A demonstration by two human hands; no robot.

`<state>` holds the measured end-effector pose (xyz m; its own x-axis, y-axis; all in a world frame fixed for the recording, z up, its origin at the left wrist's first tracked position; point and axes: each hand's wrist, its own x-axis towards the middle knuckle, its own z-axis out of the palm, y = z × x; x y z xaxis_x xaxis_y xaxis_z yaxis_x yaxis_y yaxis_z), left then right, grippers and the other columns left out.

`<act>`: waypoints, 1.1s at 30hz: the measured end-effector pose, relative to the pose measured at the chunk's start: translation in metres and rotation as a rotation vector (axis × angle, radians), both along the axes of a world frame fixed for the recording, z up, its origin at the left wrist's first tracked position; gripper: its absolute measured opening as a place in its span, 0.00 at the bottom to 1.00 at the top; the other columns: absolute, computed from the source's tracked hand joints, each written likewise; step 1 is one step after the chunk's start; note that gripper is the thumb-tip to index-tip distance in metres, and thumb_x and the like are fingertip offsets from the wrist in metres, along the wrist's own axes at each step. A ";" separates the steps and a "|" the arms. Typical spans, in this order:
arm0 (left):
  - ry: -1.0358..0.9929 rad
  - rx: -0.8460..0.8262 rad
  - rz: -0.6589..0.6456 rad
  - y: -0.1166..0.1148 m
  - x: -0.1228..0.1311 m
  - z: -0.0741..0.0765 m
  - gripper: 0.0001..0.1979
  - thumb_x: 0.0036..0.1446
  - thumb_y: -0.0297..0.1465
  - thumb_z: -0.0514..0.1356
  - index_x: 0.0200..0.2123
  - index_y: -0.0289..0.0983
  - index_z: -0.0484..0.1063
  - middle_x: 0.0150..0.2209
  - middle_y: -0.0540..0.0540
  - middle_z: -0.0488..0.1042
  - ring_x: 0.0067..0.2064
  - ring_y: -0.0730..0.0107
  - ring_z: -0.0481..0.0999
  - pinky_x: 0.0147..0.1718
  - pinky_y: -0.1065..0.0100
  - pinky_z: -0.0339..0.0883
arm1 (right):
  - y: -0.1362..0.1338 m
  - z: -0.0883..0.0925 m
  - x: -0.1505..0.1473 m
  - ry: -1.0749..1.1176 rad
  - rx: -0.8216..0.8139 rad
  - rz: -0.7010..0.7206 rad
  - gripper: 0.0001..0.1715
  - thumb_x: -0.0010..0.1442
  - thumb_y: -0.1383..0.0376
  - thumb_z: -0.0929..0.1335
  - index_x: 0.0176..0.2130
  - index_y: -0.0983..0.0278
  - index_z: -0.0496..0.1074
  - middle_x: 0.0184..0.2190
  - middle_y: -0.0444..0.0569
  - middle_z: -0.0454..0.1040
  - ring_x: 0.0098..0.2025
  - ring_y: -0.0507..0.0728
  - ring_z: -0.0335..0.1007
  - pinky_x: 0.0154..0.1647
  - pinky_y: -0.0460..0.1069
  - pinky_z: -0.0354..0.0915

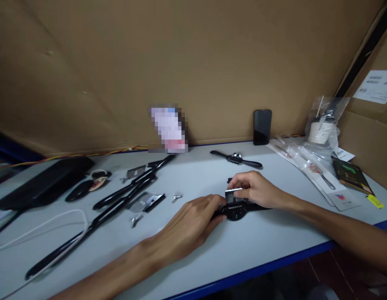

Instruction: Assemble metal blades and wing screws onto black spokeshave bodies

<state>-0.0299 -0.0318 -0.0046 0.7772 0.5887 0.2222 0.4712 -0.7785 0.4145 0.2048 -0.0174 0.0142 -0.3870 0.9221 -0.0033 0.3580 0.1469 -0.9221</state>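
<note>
A black spokeshave body lies on the pale table near the front edge. My left hand is closed on its left handle and holds it down. My right hand pinches a small shiny metal blade and holds it at the top of the body's middle. The right handle is hidden under my right hand.
Another black spokeshave lies behind. Several long black handles, metal blades and wing screws lie at left, with a black case and a white cable. A phone leans on the cardboard wall; plastic packets sit at right.
</note>
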 end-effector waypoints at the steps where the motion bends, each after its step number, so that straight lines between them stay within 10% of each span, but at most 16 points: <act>1: -0.003 0.004 -0.003 0.000 0.000 0.001 0.03 0.71 0.29 0.54 0.46 0.42 0.63 0.41 0.48 0.79 0.37 0.61 0.80 0.33 0.64 0.70 | 0.000 0.000 0.000 -0.005 0.002 0.010 0.13 0.55 0.79 0.69 0.36 0.65 0.77 0.31 0.45 0.77 0.35 0.54 0.73 0.38 0.48 0.66; 22: 0.040 -0.022 0.000 0.002 -0.001 0.004 0.04 0.73 0.33 0.52 0.45 0.41 0.64 0.41 0.46 0.79 0.36 0.62 0.81 0.33 0.65 0.71 | -0.020 0.019 -0.001 -0.406 0.245 0.163 0.07 0.62 0.71 0.71 0.41 0.62 0.78 0.37 0.48 0.78 0.40 0.57 0.72 0.42 0.51 0.63; 33: 0.027 -0.120 -0.006 0.002 -0.003 0.009 0.04 0.72 0.33 0.53 0.46 0.40 0.65 0.41 0.45 0.79 0.38 0.62 0.80 0.36 0.64 0.72 | -0.027 0.020 0.003 -0.508 0.269 0.316 0.22 0.53 0.73 0.73 0.48 0.61 0.73 0.46 0.52 0.75 0.48 0.63 0.70 0.47 0.55 0.66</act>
